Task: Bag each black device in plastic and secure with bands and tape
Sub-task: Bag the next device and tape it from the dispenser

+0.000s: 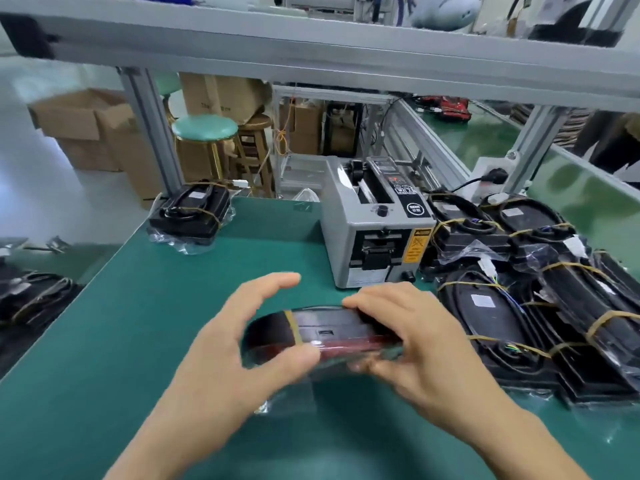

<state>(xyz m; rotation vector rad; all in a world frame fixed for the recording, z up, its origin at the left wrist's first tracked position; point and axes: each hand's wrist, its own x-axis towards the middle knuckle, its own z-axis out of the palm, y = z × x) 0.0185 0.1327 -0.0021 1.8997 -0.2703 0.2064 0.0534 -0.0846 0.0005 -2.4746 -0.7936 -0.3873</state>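
Observation:
A black device (325,332) in a clear plastic bag is held edge-on above the green mat, a yellow rubber band around its left part. My right hand (408,344) grips its right end, fingers over the top and underneath. My left hand (242,337) holds the left end with the thumb pressed on the near edge and the fingers arched above it. Loose bag plastic (287,396) hangs below the device. A grey tape dispenser (377,223) stands just behind.
A pile of bagged, banded black devices (526,292) fills the right side of the mat. One bagged device (192,213) lies at the far left corner, more (31,299) on a lower surface at left. Frame posts, stools and cardboard boxes stand behind.

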